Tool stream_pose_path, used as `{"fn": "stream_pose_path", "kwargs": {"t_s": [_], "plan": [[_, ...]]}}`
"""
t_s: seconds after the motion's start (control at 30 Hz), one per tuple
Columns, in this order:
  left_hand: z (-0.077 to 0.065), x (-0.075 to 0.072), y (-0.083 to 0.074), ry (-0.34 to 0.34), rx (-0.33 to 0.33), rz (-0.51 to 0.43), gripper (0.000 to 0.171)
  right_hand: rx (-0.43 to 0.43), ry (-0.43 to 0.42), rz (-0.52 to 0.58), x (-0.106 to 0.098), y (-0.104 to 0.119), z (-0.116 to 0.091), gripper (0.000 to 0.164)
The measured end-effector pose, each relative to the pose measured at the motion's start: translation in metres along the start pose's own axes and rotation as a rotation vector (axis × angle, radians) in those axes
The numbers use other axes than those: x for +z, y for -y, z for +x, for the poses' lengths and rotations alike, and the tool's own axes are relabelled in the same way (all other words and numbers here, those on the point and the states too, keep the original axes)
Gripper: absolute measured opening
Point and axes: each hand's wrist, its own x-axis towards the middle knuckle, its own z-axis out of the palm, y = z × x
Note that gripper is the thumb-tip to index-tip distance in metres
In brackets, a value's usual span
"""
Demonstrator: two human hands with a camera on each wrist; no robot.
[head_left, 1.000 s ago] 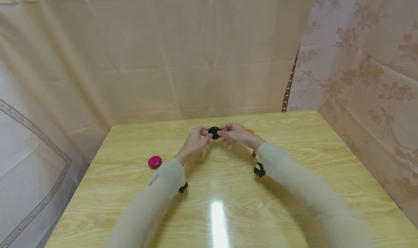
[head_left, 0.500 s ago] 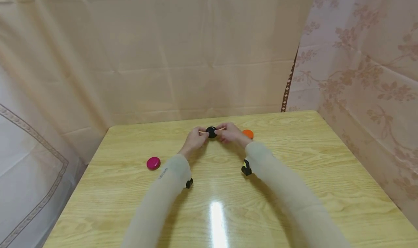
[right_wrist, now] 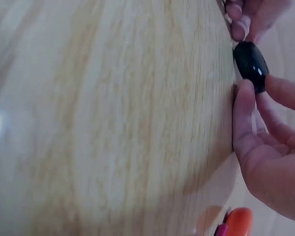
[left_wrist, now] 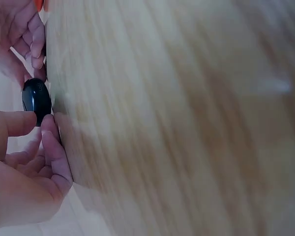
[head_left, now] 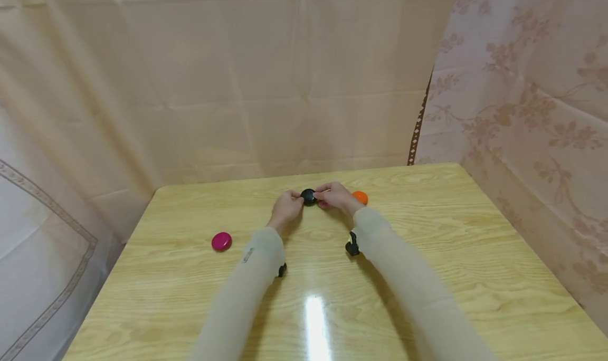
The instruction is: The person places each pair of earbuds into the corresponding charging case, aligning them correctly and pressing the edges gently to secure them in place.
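Observation:
A glossy, round black disc [head_left: 309,197] with rounded edges is at the far side of the table, between both hands. My left hand [head_left: 287,207] pinches its left edge between thumb and fingertip. From the other side my right hand [head_left: 335,197] pinches the right edge the same way. In the left wrist view the disc [left_wrist: 37,101] is tipped up on edge, close over the tabletop. The right wrist view shows the same black disc [right_wrist: 251,65] with the right thumb and a finger at its near end. Its underside is hidden.
An orange disc [head_left: 360,197] lies just right of the right hand. A small pink piece [right_wrist: 220,229] shows beside it in the right wrist view. A magenta disc [head_left: 221,241] lies on the wooden table [head_left: 294,308] at left. Curtains [head_left: 237,86] hang behind.
Both forearms have drawn inward, the left to the right and the right to the left, uncovering the orange disc. The black disc stays between the hands. A red piece by the right wrist is now hidden.

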Motion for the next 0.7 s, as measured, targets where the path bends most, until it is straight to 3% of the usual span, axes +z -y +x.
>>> {"fn": "stream_pose_path", "kwargs": {"t_s": [0.23, 0.4, 0.7], "plan": [[-0.003, -0.003, 0.001, 0.014, -0.047, -0.022, 0.030, 0.000, -0.066, -0.062, 0.008, 0.004, -0.003, 0.023], [-0.001, 0.000, 0.000, 0.005, -0.070, -0.031, 0.030, 0.045, -0.119, -0.056, 0.010, 0.006, -0.002, 0.024], [-0.002, -0.004, -0.002, 0.032, -0.058, -0.019, 0.031, 0.063, -0.099, -0.014, 0.008, 0.010, -0.006, 0.028]]}}
